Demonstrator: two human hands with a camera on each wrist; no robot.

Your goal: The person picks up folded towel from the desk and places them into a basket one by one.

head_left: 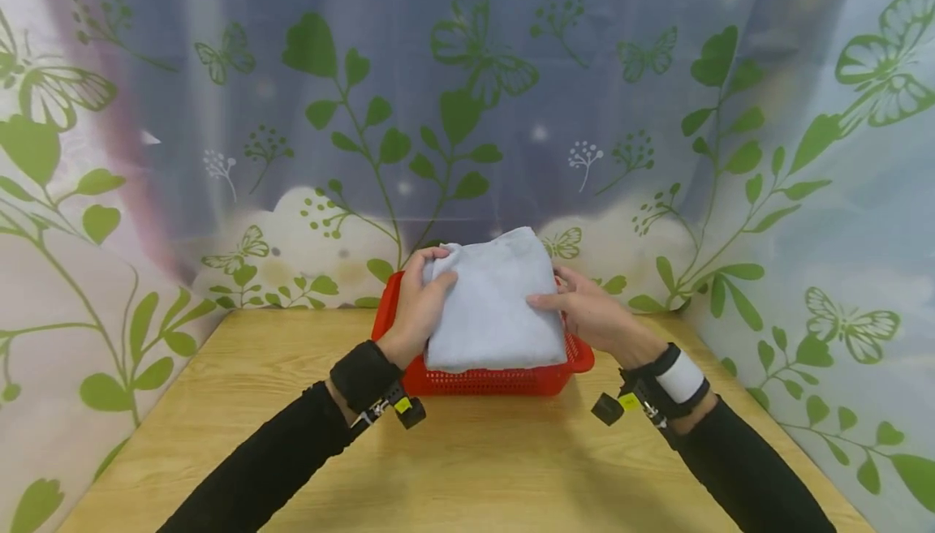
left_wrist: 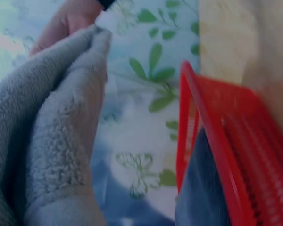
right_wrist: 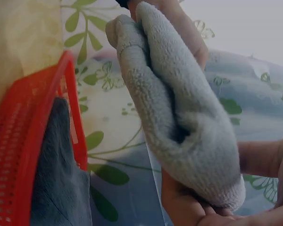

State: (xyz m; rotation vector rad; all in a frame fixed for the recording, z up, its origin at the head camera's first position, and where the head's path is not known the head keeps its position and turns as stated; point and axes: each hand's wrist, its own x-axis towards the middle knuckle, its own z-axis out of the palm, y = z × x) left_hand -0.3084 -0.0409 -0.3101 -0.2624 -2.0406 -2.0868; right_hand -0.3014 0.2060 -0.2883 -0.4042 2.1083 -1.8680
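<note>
A folded light grey fleecy towel (head_left: 497, 306) is held up over a red plastic basket (head_left: 489, 383). My left hand (head_left: 420, 303) grips its left side, thumb on the near face. On the opposite side, my right hand (head_left: 595, 314) pinches the edge, thumb in front and fingers behind. The right wrist view shows the towel (right_wrist: 179, 108) side-on, its thick folded layers resting against the right hand's fingers (right_wrist: 179, 202). Below it, inside the basket (right_wrist: 19, 136), lies a dark blue-grey cloth (right_wrist: 61, 174). The towel hides most of the basket's inside in the head view.
The basket stands on a light wooden table (head_left: 292, 379), close to the back. A curtain (head_left: 467, 111) printed with leaves and butterflies hangs behind and along both sides. Each wrist bears a black strap (head_left: 365, 375) with a small device.
</note>
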